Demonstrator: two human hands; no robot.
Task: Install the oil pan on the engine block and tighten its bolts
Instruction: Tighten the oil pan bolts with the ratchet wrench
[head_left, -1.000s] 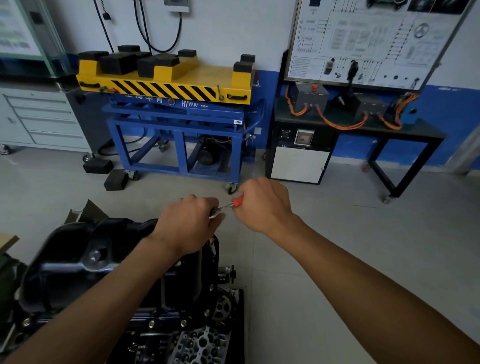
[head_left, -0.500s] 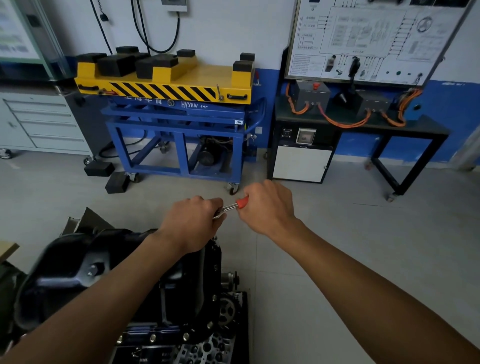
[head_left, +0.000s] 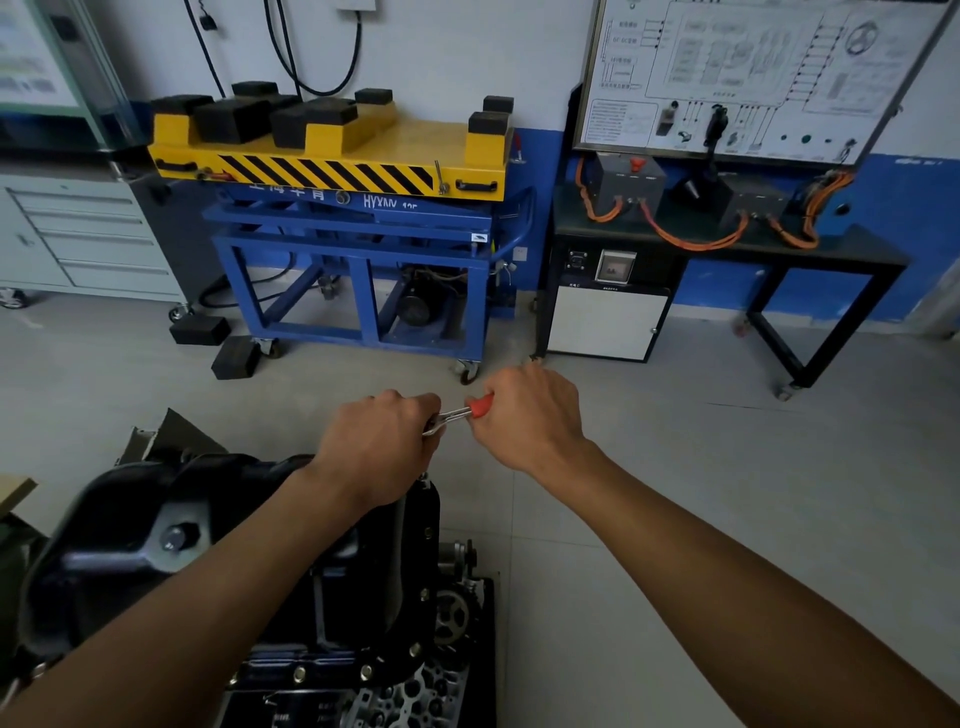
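Two grips on one ratchet (head_left: 470, 410): left grip (head_left: 382, 441) curled tight over the head end, right grip (head_left: 530, 421) wrapped round the red handle just beside it. Pan (head_left: 130, 519) sits under the left grip and back along that wrist, on the block (head_left: 415, 691). Looks stiff, heavyish, maybe oily, so I'd hold it by the flange, not the sump

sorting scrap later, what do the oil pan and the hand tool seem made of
Oil pan: probably metal, painted or coated glossy black; soft highlights run along its curved shell. Hand tool: bright bare metal shank, chrome-like glint; red grip, likely plastic or rubber.
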